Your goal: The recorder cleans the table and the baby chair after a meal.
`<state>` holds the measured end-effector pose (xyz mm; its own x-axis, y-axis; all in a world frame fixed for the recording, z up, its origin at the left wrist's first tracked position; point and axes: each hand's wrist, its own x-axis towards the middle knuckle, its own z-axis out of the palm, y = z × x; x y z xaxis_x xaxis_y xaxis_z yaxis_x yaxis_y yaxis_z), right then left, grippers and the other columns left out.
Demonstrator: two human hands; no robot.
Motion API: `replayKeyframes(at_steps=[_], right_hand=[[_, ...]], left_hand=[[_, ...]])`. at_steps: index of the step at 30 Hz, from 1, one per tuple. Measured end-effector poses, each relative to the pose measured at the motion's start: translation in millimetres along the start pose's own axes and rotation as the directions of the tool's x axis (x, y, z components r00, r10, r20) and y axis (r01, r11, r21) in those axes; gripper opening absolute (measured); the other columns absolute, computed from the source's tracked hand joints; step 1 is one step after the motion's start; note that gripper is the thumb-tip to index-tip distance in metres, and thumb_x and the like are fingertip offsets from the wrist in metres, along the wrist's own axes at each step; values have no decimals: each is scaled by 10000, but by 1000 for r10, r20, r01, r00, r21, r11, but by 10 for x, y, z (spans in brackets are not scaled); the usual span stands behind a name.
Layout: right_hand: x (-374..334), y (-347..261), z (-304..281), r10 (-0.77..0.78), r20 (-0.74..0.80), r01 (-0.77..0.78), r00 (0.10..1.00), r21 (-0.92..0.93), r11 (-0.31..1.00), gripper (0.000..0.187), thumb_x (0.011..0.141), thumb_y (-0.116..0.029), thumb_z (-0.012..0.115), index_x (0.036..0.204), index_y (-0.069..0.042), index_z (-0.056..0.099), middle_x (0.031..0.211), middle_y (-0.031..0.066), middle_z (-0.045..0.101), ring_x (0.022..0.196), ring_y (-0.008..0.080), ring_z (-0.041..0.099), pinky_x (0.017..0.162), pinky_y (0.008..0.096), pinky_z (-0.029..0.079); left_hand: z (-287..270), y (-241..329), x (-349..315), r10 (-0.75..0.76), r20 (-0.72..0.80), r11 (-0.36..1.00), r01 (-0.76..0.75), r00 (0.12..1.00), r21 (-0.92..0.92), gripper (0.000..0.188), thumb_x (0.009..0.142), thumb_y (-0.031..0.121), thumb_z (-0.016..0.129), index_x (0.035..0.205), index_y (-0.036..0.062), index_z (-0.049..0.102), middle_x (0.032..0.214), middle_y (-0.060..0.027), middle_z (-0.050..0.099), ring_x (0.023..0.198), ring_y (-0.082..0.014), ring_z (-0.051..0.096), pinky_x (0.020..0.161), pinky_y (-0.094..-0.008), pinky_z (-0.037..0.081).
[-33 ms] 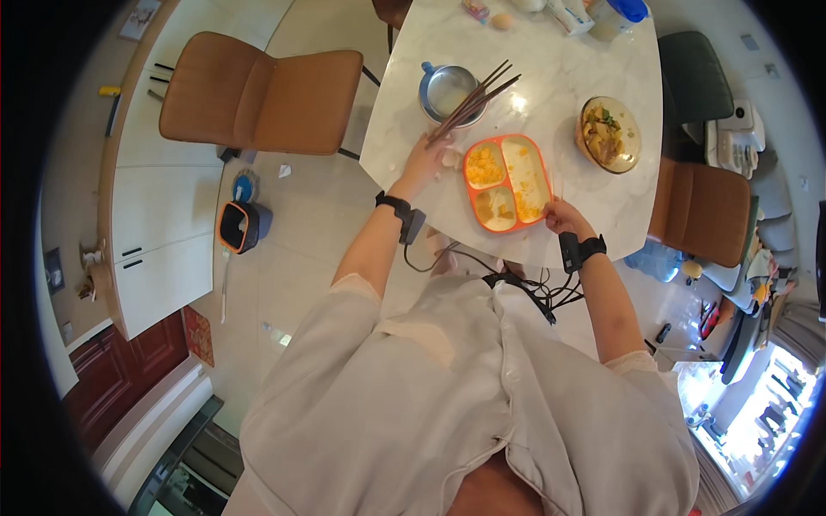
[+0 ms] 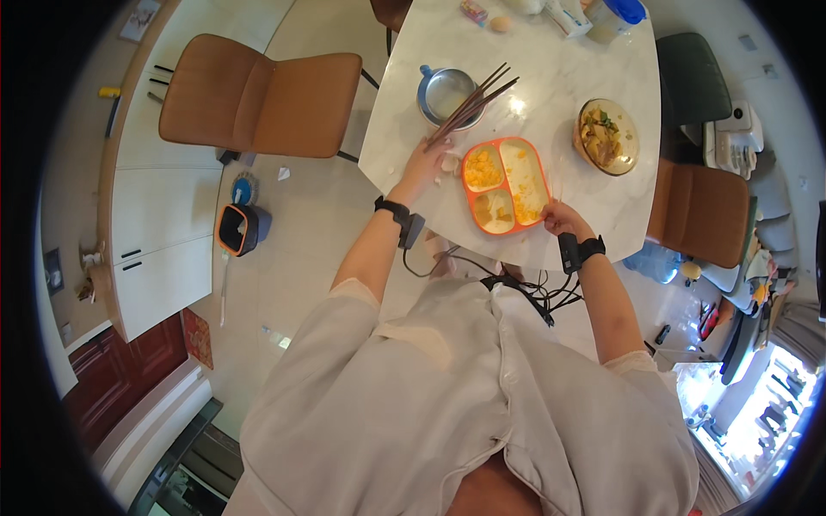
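Observation:
My left hand [image 2: 419, 165] is closed around a bundle of several dark brown chopsticks [image 2: 469, 112], which point up and to the right past a blue-handled metal bowl [image 2: 448, 89]. Crumpled pale scraps [image 2: 448, 164] lie beside its fingers. Curled fingers of my right hand [image 2: 565, 218] meet the lower right rim of an orange-edged divided plate [image 2: 524, 179]. Faint thin pale lines show just above those fingers; what they pinch is too small to make out. Yellow food bits lie in the plate's compartments.
On the right of the marble table [image 2: 533, 95] stands a glass bowl of food [image 2: 605, 138]. At the far end are an egg [image 2: 499, 25] and a blue-lidded container [image 2: 613, 19]. Brown chairs [image 2: 262, 96] flank the table. Black cables [image 2: 544, 301] hang below the table edge.

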<state>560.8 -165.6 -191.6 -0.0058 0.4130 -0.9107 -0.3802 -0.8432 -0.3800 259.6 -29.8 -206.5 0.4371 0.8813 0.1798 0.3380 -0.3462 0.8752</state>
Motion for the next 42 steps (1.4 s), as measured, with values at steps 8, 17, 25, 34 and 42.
replayKeyframes(at_steps=[8, 17, 25, 34, 42], right_hand=[[4, -127, -75, 180, -55, -178, 982, 45, 983, 263, 608, 124, 514, 711, -98, 417, 524, 20, 434, 346, 87, 343, 324, 171, 305], [42, -230, -127, 232, -2, -232, 973, 21, 972, 184, 630, 107, 518, 628, -45, 415, 518, 52, 458, 344, 107, 373, 331, 180, 341], [40, -247, -81, 252, -39, -250, 967, 38, 967, 181, 678, 71, 507, 645, -66, 393, 540, 10, 396, 373, 82, 350, 340, 176, 316], [47, -162, -64, -16, 0, 15, 1000, -256, 966, 100, 730, -2, 515, 756, -81, 459, 565, -14, 415, 415, 66, 364, 392, 187, 333], [103, -279, -180, 304, 134, -310, 943, 24, 951, 183, 767, 21, 459, 817, -141, 390, 556, -47, 415, 412, 27, 390, 374, 167, 313]], left_hand=[[-235, 127, -119, -113, 58, 989, 107, 992, 105, 216, 781, 58, 467, 977, 62, 558, 1041, -131, 520, 943, -288, 497, 801, -314, 406], [-436, 84, -317, -23, -79, 992, 33, 997, 122, 216, 760, 27, 475, 955, 54, 564, 1008, -154, 539, 954, -292, 496, 823, -325, 394], [-53, 838, -620, -7, -289, 926, 115, 957, 360, 414, 683, 86, 529, 1089, 91, 449, 1057, -137, 455, 997, -271, 431, 840, -318, 357], [847, 609, -1017, -766, 449, -59, 644, 461, -763, 229, 732, 192, 501, 951, 124, 507, 886, 11, 537, 865, -100, 465, 773, -283, 341], [755, 512, -809, -739, 628, -304, 711, 244, -634, 126, 684, 246, 535, 770, 158, 514, 783, 48, 524, 759, -115, 451, 692, -315, 286]])
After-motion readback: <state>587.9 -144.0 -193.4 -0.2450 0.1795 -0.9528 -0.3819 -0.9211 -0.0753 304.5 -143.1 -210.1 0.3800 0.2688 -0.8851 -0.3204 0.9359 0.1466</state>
